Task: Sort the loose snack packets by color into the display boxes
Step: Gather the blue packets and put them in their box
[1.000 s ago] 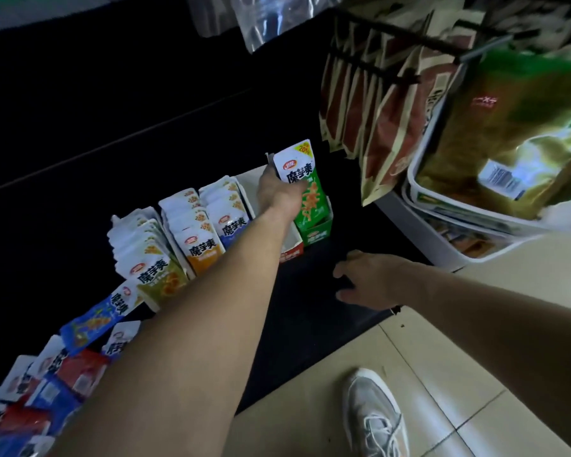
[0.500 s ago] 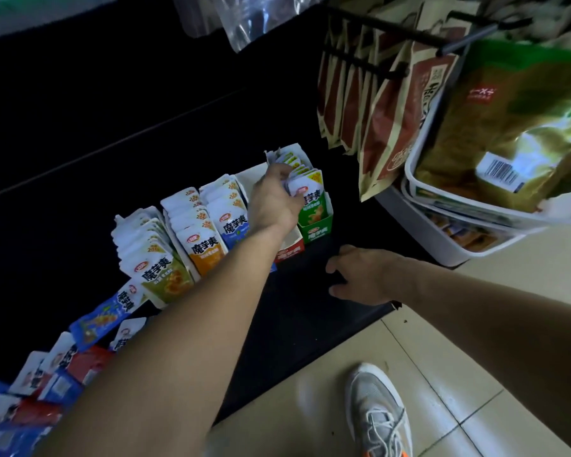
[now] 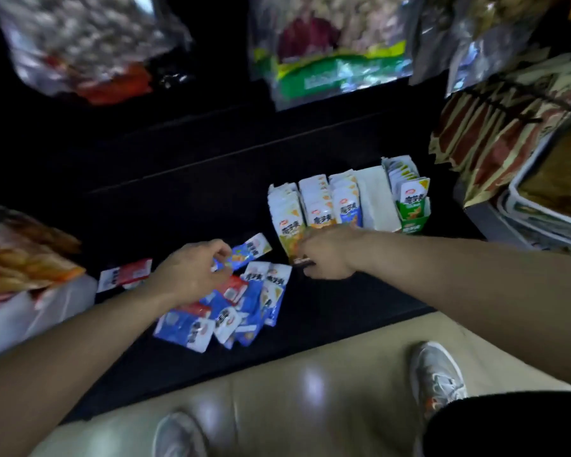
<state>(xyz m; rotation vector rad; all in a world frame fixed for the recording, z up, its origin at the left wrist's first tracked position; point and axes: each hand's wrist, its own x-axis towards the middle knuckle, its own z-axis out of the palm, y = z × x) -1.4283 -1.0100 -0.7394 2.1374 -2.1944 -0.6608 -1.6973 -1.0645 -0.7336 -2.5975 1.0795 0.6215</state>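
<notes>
Five display boxes stand in a row on the dark shelf: yellow-green [image 3: 285, 222], orange [image 3: 317, 206], blue [image 3: 347, 206], an empty white one [image 3: 376, 199] and green [image 3: 413, 222]. Loose blue and red packets lie in a pile [image 3: 225, 313] left of them, and one red packet [image 3: 126, 273] lies apart. My left hand [image 3: 192, 270] is over the pile and pinches a blue packet [image 3: 246, 253] by its end. My right hand [image 3: 327, 255] rests at the front of the yellow-green box. Its fingers are blurred and turned away.
Large snack bags hang above the shelf [image 3: 330, 57]. A rack of brown packets [image 3: 495, 133] and white tubs [image 3: 541, 206] crowd the right side. A white tub with orange bags [image 3: 30, 291] is at the left. Tiled floor and my shoes [image 3: 437, 374] lie below.
My left hand left the green box, came down to the loose pile and took a blue packet. My right hand moved from the shelf edge to the yellow-green box front. The view swung left.
</notes>
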